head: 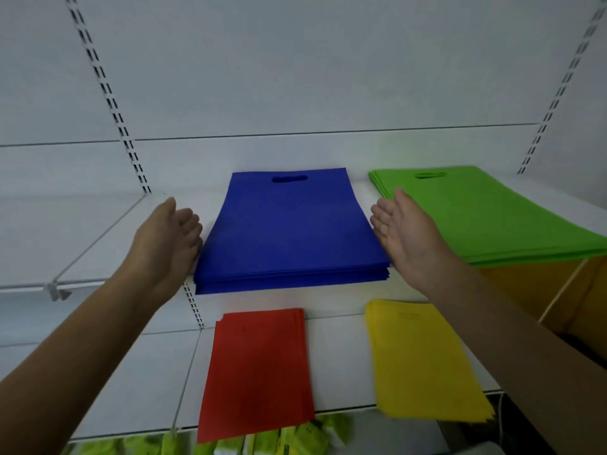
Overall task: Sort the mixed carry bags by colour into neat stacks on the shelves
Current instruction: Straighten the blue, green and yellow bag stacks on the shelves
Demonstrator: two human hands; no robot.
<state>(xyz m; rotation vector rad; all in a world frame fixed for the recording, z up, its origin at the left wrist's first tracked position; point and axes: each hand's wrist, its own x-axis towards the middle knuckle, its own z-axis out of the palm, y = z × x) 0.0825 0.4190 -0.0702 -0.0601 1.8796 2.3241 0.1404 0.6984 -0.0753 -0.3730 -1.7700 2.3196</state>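
- The step in hand looks like squaring up the blue stack [289,231] on the upper shelf [98,238]: the left hand [167,234] lies flat-fingered against the stack's left edge, and the right hand [404,228] is released, palm turned inward, at its right edge, holding nothing.
- Next, I judge, both palms need to press inward evenly so the layered near edges line up without buckling the soft bags.
- The green stack [492,218] lies just right of the right hand on the same shelf, its near corner hanging past the shelf edge; a careless sweep could shift it.
- On the lower shelf [147,372], the red stack [259,369] sits left and the yellow stack [423,359] right, well apart.
- A cardboard box [558,290] stands at the right, and yellow-green packets [295,435] show below the lower shelf.
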